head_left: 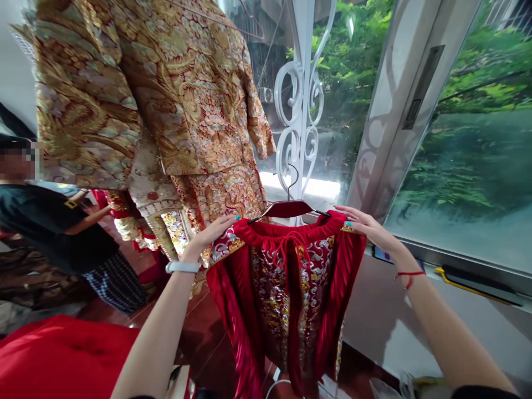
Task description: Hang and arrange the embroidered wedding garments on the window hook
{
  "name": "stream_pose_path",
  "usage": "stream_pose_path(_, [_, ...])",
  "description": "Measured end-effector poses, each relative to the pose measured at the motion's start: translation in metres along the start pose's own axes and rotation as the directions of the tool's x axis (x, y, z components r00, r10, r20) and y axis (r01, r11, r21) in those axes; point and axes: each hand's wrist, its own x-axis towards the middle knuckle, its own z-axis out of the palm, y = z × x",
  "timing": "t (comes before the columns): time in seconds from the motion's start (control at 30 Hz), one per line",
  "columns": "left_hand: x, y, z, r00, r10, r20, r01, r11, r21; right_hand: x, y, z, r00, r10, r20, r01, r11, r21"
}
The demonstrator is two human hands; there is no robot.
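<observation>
Bare forearms [153, 327], with adornment at wrists and nails
A smooth, pale band [183, 267] is worn around the left wrist, while the right is circled by a thin red cord bracelet [409, 273] with short ends left loose. Turquoise polish is shown on a nail of the left hand [211, 233] and the right hand [374, 233]. Dark sleeves [467, 392] are glimpsed near the elbows.

Wearer's hands, two: left hand [218, 228] and right hand [363, 220]. Red embroidered garment [270, 288], one. Dark hanger [288, 208], one. White wristband [183, 267], one. Red cord bracelet [409, 274], one. Co-worker [54, 216], one. Yellow-and-black object [477, 284], one. Gold brocade jacket [199, 105], at least one; garments behind [150, 205] overlap, number not determinable.
</observation>
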Motion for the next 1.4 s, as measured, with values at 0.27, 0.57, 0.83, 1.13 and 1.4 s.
stream_pose_path(0.27, [-0.134,0.015,0.097,0.939,-0.095,-0.331,0.055,0.99,-0.128,-0.024,0.013,0.025,0.924,-0.277,-0.265,0.094,0.835,-0.543])
stream_pose_path(0.57, [-0.173,-0.007,0.126,0.917,-0.393,0.068,0.37,0.772,-0.517,-0.078,0.032,0.146,0.691,-0.336,-0.64,-0.053,0.859,-0.509])
stream_pose_path(0.83, [-0.205,-0.012,0.066,0.886,-0.464,-0.001,0.419,0.801,-0.428,-0.088,0.104,0.175,0.865,0.199,-0.46,-0.207,0.978,0.034])
stream_pose_path(1.13, [-0.216,-0.023,0.08,0.803,-0.595,0.018,0.537,0.712,-0.452,-0.072,0.078,0.172,0.873,0.269,-0.408,-0.205,0.96,0.192])
stream_pose_path(1.4, [-0.224,-0.041,0.06,0.849,-0.52,-0.093,0.445,0.799,-0.404,-0.123,0.099,0.156,0.856,0.413,-0.31,-0.302,0.887,0.348])
